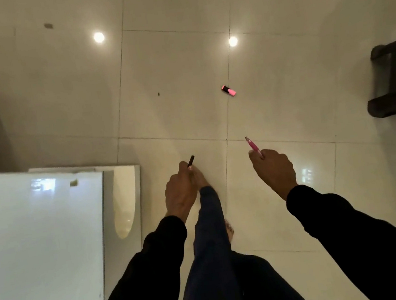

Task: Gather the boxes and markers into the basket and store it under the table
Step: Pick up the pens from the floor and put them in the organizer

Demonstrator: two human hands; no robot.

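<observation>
Our left hand (181,191) grips a dark marker (191,161); our right hand (273,171) grips a pink marker (253,146). Beyond them, a pink highlighter (229,91) lies on the floor (170,78).

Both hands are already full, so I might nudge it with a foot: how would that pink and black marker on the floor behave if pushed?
The pink and black marker looks short and stubby, so probably light and stiff. The floor tiles mirror the ceiling lights, so it would likely slide easily. Whether its body is round enough to roll cannot be told.
</observation>
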